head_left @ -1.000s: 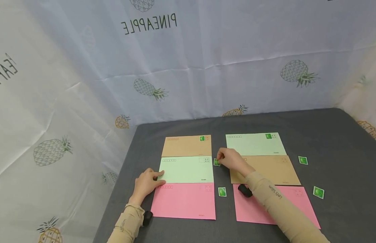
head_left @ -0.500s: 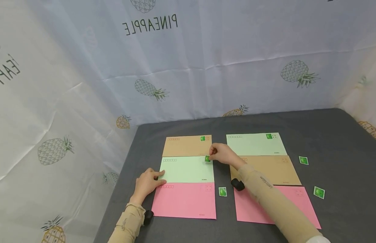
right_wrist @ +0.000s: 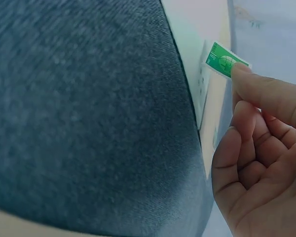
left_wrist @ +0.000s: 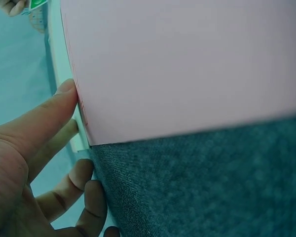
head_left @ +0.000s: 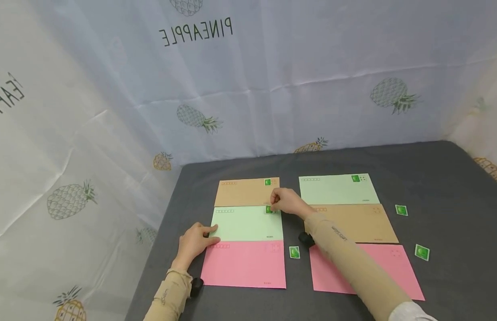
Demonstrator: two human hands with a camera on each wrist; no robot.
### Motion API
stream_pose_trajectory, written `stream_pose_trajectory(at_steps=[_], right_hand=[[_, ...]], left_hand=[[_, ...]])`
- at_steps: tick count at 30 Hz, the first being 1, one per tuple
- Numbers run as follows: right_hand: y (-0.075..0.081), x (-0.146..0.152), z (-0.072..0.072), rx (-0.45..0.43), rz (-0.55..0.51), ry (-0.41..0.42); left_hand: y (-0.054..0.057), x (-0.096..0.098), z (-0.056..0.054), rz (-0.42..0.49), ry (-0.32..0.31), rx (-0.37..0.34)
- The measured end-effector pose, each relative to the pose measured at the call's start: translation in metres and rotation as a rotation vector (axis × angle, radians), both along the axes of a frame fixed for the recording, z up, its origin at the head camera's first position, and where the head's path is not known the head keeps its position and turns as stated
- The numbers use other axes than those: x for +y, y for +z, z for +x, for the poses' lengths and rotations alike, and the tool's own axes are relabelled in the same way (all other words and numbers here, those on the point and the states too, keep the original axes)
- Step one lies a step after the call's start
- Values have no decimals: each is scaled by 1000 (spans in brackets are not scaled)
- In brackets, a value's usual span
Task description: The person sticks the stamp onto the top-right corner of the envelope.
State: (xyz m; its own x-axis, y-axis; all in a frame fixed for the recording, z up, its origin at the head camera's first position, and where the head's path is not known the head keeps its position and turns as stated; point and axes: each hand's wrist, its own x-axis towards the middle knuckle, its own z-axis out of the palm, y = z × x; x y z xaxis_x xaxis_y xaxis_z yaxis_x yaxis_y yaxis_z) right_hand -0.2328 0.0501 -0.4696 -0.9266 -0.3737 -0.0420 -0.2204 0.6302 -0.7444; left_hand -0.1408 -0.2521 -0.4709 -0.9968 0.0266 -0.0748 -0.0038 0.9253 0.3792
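Between thumb and finger, my right hand [head_left: 287, 200] pinches a green postage stamp [head_left: 269, 209] over the top right corner of the left pale green envelope [head_left: 244, 226]. The right wrist view shows the stamp [right_wrist: 221, 60] held by one end, its fingers partly curled below. My left hand [head_left: 195, 242] rests at the left edge of that envelope, thumb and forefinger extended onto it near the seam with the left pink envelope [head_left: 244, 267]. In the left wrist view the thumb [left_wrist: 44, 116] touches the paper's edge and the other fingers hang loosely curled.
Behind lies a tan envelope [head_left: 244, 192] bearing a stamp [head_left: 267, 182]. A right column holds a stamped green envelope [head_left: 332, 191], a tan envelope [head_left: 352, 227] and a pink envelope [head_left: 388, 272]. Loose stamps lie between the columns [head_left: 294, 252] and at right [head_left: 401, 210]. A pineapple-print curtain [head_left: 272, 111] stands behind.
My right hand has lifted the stamp from the dark table between the columns and moved it left onto the green envelope's top right corner. My left hand has stayed put.
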Motion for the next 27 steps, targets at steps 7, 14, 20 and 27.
stream_pose_trajectory(at_steps=[7, 14, 20, 27], right_hand=[[-4, -5, -4, 4, 25, 7], [-7, -10, -6, 11, 41, 4], [-12, -14, -9, 22, 69, -1], [-14, -16, -9, 28, 68, 3]], left_hand=[[-2, -2, 0, 11, -2, 6], [-5, -2, -3, 18, -1, 8], [-6, -3, -3, 13, 2, 7], [-8, -4, -5, 12, 1, 6]])
